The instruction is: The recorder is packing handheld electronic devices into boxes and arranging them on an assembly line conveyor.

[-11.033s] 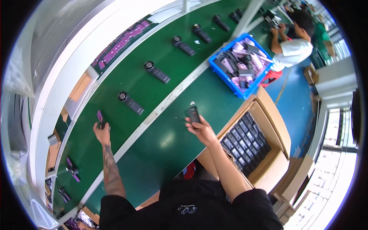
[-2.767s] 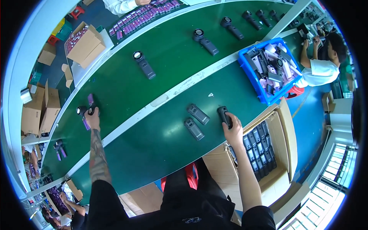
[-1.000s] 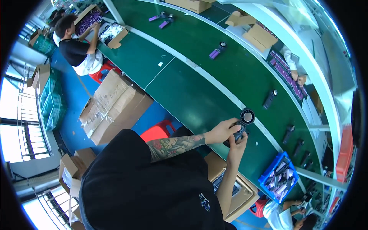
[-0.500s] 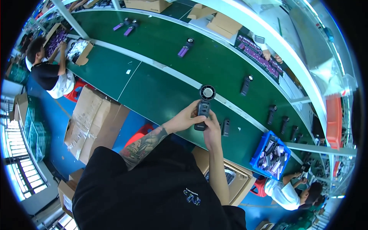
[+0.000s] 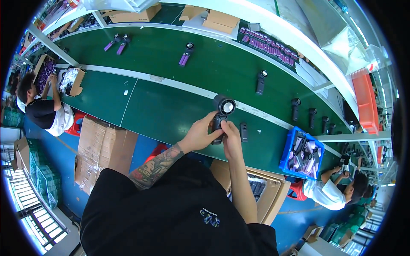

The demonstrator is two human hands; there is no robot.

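Black handheld device [image 5: 222,114] pinched by both hands — blue bin [image 5: 302,154] nearby holds similar devices.

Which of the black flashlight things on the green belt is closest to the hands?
The small black piece lying just to the right of the right hand. The other black ones, like that at, sit farther up the green belt.

Green belt [image 5: 171,59] running across the room w/ a white divider [image 5: 179,85], blue floor [image 5: 51,149] showing below, daylight coming thru railings [image 5: 30,213] lower left, cardboard boxes [image 5: 100,149] sitting alongside.
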